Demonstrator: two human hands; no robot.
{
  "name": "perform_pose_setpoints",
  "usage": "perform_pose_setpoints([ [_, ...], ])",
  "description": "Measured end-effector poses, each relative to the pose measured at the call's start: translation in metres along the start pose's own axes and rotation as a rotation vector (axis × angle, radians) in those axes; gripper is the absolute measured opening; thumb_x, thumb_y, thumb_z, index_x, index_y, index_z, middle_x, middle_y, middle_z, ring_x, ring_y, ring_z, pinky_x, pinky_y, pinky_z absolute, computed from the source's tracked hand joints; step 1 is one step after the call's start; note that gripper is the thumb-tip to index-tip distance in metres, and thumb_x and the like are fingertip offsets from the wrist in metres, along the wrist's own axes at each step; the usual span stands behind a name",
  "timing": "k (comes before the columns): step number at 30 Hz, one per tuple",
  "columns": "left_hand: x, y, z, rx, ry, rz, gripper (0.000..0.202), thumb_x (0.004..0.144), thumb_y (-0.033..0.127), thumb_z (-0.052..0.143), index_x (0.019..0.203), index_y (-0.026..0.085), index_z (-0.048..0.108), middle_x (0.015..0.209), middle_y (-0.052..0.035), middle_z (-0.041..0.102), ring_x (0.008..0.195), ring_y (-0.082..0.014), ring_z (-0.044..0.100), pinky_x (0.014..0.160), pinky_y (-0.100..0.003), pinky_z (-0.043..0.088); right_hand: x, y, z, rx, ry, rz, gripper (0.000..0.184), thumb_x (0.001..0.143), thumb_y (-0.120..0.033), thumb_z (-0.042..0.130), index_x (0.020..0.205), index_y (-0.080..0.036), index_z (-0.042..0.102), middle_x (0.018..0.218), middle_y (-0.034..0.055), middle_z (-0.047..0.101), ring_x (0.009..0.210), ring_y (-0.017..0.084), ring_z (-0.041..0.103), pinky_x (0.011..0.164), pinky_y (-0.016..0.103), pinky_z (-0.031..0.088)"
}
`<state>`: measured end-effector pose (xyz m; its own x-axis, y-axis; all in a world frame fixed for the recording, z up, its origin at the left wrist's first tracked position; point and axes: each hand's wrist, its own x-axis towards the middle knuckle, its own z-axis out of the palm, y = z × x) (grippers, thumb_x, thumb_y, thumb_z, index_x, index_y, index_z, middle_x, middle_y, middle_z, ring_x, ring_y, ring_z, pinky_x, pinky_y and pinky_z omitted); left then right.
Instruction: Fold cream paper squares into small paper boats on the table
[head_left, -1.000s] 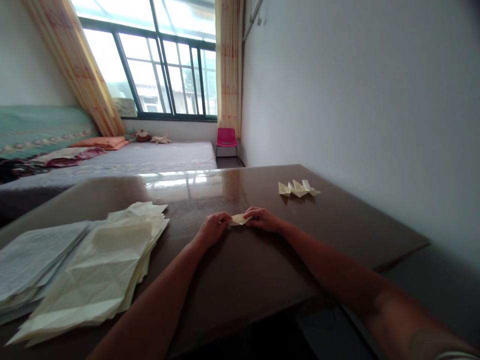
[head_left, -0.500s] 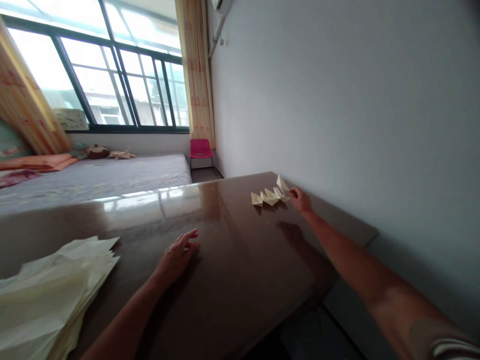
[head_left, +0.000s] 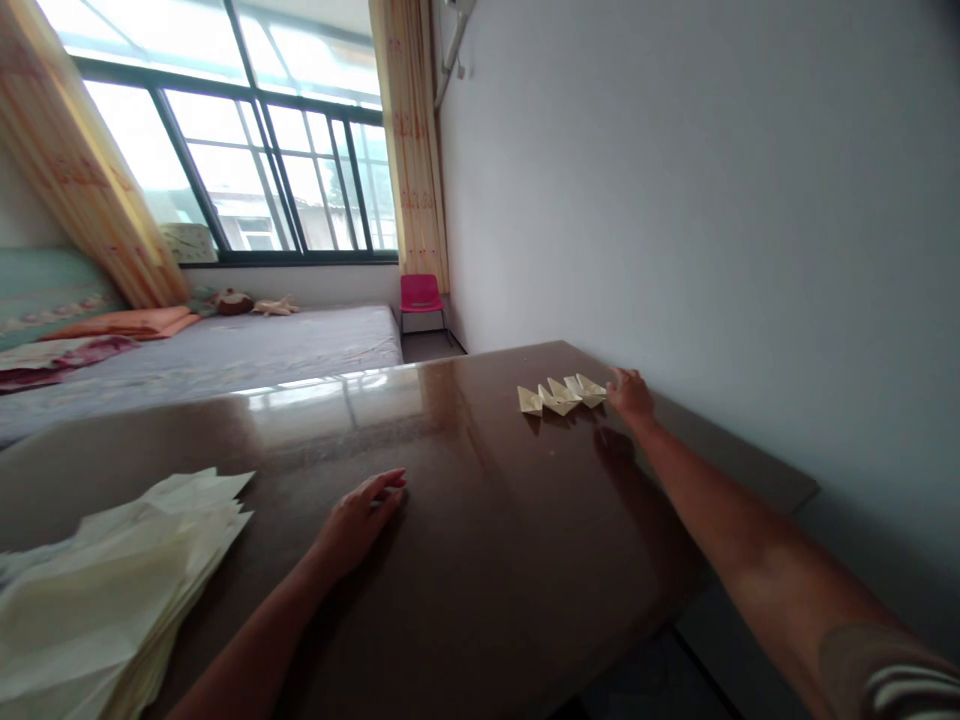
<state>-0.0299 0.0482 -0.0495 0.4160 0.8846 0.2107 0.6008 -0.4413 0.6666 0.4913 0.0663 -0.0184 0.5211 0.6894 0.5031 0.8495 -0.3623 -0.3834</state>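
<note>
My right hand (head_left: 630, 393) reaches far across the dark brown table (head_left: 480, 540) and hovers just right of a row of small folded cream paper shapes (head_left: 561, 395); its fingers look loosely spread with nothing in them. Flat on the tabletop near the middle lies my left hand (head_left: 360, 515), fingers stretched out and empty. A pile of cream paper sheets (head_left: 97, 590) is at the table's left side, well apart from both hands.
A white wall (head_left: 712, 200) runs close along the table's right edge. Beyond the table's far edge stands a bed with a grey cover (head_left: 210, 355), a small pink chair (head_left: 421, 295) and a large window with curtains (head_left: 247, 150).
Both hands held a folded paper piece a second ago. The right hand carried it to the row at the far right and let go; the left hand dropped flat onto the table.
</note>
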Motion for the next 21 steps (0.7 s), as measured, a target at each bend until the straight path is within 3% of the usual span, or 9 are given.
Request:
perform_pose_setpoints([
  [2, 0.0, 0.003, 0.001, -0.008, 0.017, 0.016, 0.046, 0.083, 0.048, 0.047, 0.118, 0.021, 0.058, 0.107, -0.0059, 0.069, 0.084, -0.0197, 0.067, 0.08, -0.033, 0.054, -0.014, -0.034, -0.003, 0.116, 0.047, -0.1, 0.049, 0.082, -0.014, 0.043, 0.131, -0.011, 0.048, 0.121, 0.0187, 0.056, 0.108, 0.026, 0.054, 0.09, 0.036, 0.042],
  [4, -0.001, 0.004, 0.001, -0.017, 0.038, 0.031, 0.044, 0.083, 0.045, 0.047, 0.117, 0.02, 0.059, 0.107, -0.0061, 0.069, 0.082, -0.0189, 0.067, 0.079, -0.033, 0.054, -0.042, -0.079, 0.002, 0.332, -0.165, -0.289, 0.05, 0.082, -0.011, 0.041, 0.131, -0.011, 0.047, 0.112, 0.017, 0.062, 0.097, 0.023, 0.058, 0.084, 0.035, 0.045],
  [7, -0.004, 0.007, 0.002, 0.001, 0.047, 0.045, 0.04, 0.084, 0.038, 0.047, 0.117, 0.019, 0.059, 0.105, -0.0065, 0.069, 0.083, -0.0181, 0.066, 0.079, -0.031, 0.053, -0.105, -0.154, 0.018, 0.434, -0.424, -0.483, 0.036, 0.078, -0.018, 0.055, 0.114, -0.019, 0.061, 0.088, 0.0046, 0.069, 0.069, 0.014, 0.061, 0.066, 0.024, 0.047],
  [10, -0.008, 0.013, 0.002, 0.096, 0.039, 0.12, 0.037, 0.086, 0.031, 0.044, 0.116, 0.017, 0.061, 0.105, -0.0082, 0.069, 0.091, -0.0186, 0.065, 0.082, -0.03, 0.051, -0.171, -0.209, 0.029, 0.633, -0.69, -0.683, 0.036, 0.081, -0.021, 0.054, 0.116, -0.02, 0.061, 0.089, 0.0024, 0.07, 0.062, 0.012, 0.059, 0.061, 0.023, 0.046],
  [11, -0.009, 0.017, 0.001, 0.162, 0.019, 0.156, 0.036, 0.087, 0.029, 0.042, 0.114, 0.017, 0.062, 0.105, -0.0092, 0.068, 0.093, -0.0195, 0.064, 0.084, -0.031, 0.051, -0.187, -0.22, 0.03, 0.677, -0.72, -0.728, 0.036, 0.081, -0.021, 0.053, 0.117, -0.021, 0.061, 0.091, 0.0025, 0.07, 0.065, 0.012, 0.059, 0.063, 0.023, 0.046],
  [13, -0.01, 0.025, 0.0, 0.203, -0.011, 0.168, 0.033, 0.085, 0.026, 0.044, 0.11, 0.019, 0.066, 0.104, -0.0083, 0.069, 0.095, -0.0202, 0.064, 0.087, -0.032, 0.048, -0.208, -0.231, 0.028, 0.682, -0.651, -0.738, 0.031, 0.082, -0.024, 0.053, 0.11, -0.023, 0.065, 0.095, 0.0029, 0.07, 0.069, 0.014, 0.059, 0.067, 0.026, 0.045],
  [16, -0.013, 0.037, -0.011, 0.235, -0.088, 0.188, 0.033, 0.078, 0.022, 0.054, 0.108, 0.023, 0.067, 0.104, -0.0051, 0.069, 0.094, -0.0192, 0.064, 0.087, -0.028, 0.048, -0.213, -0.23, 0.023, 0.678, -0.631, -0.704, 0.026, 0.083, -0.027, 0.053, 0.103, -0.022, 0.068, 0.087, 0.0022, 0.07, 0.065, 0.014, 0.058, 0.066, 0.027, 0.044],
  [19, -0.024, 0.038, -0.041, 0.321, -0.223, 0.187, 0.039, 0.071, 0.027, 0.064, 0.11, 0.027, 0.066, 0.116, -0.004, 0.065, 0.103, -0.0212, 0.062, 0.089, -0.027, 0.046, -0.207, -0.224, 0.021, 0.707, -0.657, -0.707, 0.025, 0.082, -0.027, 0.053, 0.102, -0.021, 0.068, 0.085, 0.0022, 0.07, 0.066, 0.014, 0.058, 0.066, 0.027, 0.044],
  [21, -0.04, 0.029, -0.073, 0.41, -0.202, 0.074, 0.04, 0.07, 0.033, 0.066, 0.109, 0.027, 0.066, 0.118, -0.0042, 0.065, 0.107, -0.0238, 0.059, 0.093, -0.03, 0.044, -0.206, -0.222, 0.022, 0.703, -0.659, -0.704, 0.025, 0.081, -0.028, 0.054, 0.101, -0.021, 0.068, 0.087, 0.0025, 0.07, 0.066, 0.014, 0.057, 0.066, 0.027, 0.043],
])
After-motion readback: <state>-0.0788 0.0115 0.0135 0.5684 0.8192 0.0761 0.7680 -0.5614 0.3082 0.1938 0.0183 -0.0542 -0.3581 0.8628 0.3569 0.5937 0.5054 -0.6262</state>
